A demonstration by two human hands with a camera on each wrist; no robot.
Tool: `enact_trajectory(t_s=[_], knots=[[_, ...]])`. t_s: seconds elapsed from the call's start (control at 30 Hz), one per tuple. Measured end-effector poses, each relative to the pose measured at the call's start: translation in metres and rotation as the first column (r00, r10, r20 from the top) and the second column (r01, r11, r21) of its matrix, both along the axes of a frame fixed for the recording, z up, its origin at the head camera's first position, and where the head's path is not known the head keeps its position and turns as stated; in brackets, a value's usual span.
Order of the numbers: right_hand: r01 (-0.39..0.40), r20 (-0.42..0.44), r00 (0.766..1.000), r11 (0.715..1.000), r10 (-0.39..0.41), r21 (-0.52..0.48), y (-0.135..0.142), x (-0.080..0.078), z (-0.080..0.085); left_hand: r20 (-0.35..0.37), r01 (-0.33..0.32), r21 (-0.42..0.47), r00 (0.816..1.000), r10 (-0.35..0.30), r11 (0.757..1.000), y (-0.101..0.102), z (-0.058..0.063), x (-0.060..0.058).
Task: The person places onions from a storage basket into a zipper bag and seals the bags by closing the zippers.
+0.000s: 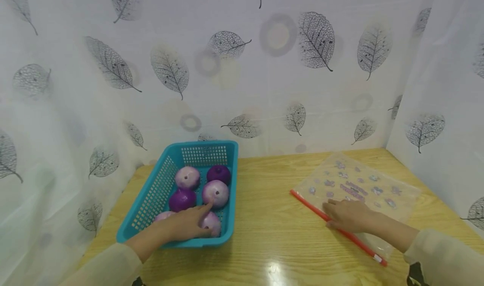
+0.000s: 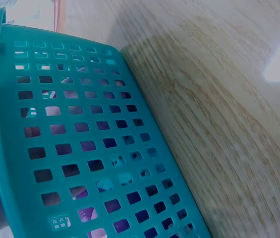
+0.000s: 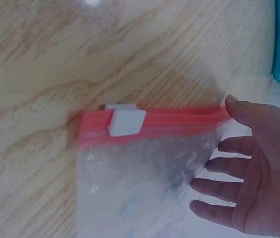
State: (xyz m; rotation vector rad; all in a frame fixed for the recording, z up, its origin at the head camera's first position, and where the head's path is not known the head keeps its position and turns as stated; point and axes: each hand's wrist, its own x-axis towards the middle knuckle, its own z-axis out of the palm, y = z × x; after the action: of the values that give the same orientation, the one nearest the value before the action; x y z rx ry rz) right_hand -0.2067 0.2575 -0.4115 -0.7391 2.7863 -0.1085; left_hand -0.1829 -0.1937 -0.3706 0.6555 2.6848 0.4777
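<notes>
My left hand (image 1: pixel 189 223) reaches over the near rim of a turquoise plastic basket (image 1: pixel 147 198). Its index finger points forward and its thumb is spread apart, both at a pale purple onion (image 1: pixel 210 224) close by. More onions lie around it: a pale one (image 1: pixel 216 193) just ahead, a deep purple one (image 1: pixel 182 200) to the left. In the left wrist view the basket's perforated side (image 2: pixel 80 124) hides this hand's fingers. My right hand (image 1: pixel 349 214) rests on a clear zip bag (image 1: pixel 378 185), fingers straight and spread, its thumb at the bag's red zip strip (image 3: pixel 179 116).
A white slider (image 3: pixel 127 121) sits near one end of the red strip. Farther back in the basket are another pale onion (image 1: pixel 187 177) and a dark purple one (image 1: pixel 218 174). The wooden table (image 1: pixel 264 219) ends at a leaf-patterned curtain (image 1: pixel 264 88).
</notes>
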Motion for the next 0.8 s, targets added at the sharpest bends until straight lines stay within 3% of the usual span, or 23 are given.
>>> enact_trajectory(t_s=[0.2,0.4,0.53,0.8], knots=[[0.048,0.127,0.991,0.989,-0.03,-0.141,0.005,-0.003,0.003,-0.002,0.04,0.025,0.999,-0.04,0.999,0.0,-0.001,-0.001],[0.023,0.138,0.99,0.977,0.007,-0.213,0.007,-0.005,0.004,0.022,0.041,0.026,0.999,-0.041,0.999,0.001,0.0,-0.001],[0.054,0.164,0.986,0.971,-0.015,-0.235,0.008,-0.006,0.002,0.037,0.025,0.031,0.999,-0.026,0.999,0.001,0.002,-0.001],[0.047,0.074,0.997,0.978,-0.033,-0.204,0.015,-0.008,0.003,0.028,0.02,0.047,0.999,-0.021,0.999,-0.001,-0.003,-0.003]])
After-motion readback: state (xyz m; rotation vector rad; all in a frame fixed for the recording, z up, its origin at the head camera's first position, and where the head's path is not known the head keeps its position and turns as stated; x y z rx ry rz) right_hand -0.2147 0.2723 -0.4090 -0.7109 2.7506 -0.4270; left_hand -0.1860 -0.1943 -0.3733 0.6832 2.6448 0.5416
